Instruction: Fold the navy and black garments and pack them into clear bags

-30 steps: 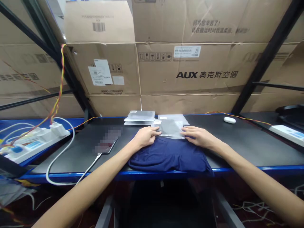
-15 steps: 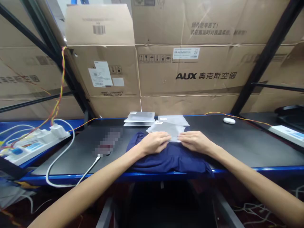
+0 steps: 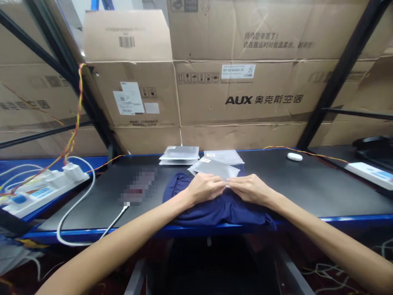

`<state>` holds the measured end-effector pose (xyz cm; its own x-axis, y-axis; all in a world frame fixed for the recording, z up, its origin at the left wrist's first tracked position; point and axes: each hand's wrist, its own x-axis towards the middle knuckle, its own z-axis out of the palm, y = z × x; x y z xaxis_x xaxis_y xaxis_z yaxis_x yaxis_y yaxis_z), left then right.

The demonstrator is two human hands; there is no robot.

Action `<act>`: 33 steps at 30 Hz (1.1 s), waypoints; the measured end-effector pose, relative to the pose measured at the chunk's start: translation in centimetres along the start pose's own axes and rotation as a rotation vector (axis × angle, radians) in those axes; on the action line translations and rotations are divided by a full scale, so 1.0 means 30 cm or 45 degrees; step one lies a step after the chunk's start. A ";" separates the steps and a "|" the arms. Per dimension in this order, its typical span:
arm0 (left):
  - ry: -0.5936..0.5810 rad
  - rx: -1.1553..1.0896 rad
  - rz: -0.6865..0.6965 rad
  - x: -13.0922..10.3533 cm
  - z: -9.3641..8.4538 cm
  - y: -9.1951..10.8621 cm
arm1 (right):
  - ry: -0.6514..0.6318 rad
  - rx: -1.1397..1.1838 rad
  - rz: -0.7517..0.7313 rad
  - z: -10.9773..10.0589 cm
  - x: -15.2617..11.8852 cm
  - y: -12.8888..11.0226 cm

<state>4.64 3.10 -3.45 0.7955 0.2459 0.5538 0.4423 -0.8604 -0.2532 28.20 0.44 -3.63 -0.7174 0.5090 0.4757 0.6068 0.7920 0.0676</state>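
Frosted pouch [image 3: 215, 167] is laid over the bunched navy cloth [image 3: 202, 215], near edge pinched by left hand [image 3: 206, 187] and right hand [image 3: 253, 189], probably so it's kept steady.

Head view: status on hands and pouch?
Left hand, right hand closed on frosted pouch, near edge. Pouch over navy cloth. Other pouches close behind.

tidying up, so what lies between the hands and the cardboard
In the head view, the front packet, held by left hand and right hand, over navy cloth; behind it, a packet stack and back packet, nearer the cardboard.
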 end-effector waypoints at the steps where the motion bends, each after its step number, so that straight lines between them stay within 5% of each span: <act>1: -0.001 0.027 0.018 -0.003 0.000 -0.006 | 0.028 -0.024 -0.035 0.000 -0.004 0.002; 10: -0.105 0.211 0.066 -0.084 -0.070 -0.110 | 0.191 -0.076 -0.207 -0.015 -0.049 0.011; 23: -0.269 0.362 -0.101 -0.194 -0.195 -0.210 | 0.160 -0.057 -0.121 -0.034 -0.100 0.038; 28: -0.299 0.205 -0.321 -0.140 -0.165 -0.162 | 0.187 -0.010 -0.105 -0.026 -0.094 0.029; 33: -0.326 0.081 -0.166 -0.056 -0.085 -0.113 | 0.238 0.020 -0.125 -0.030 -0.086 0.012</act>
<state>0.75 4.48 -1.49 0.8054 0.4643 0.3685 0.5663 -0.7864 -0.2467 30.58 -0.90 -4.06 -0.6956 0.3590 0.6223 0.5309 0.8404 0.1087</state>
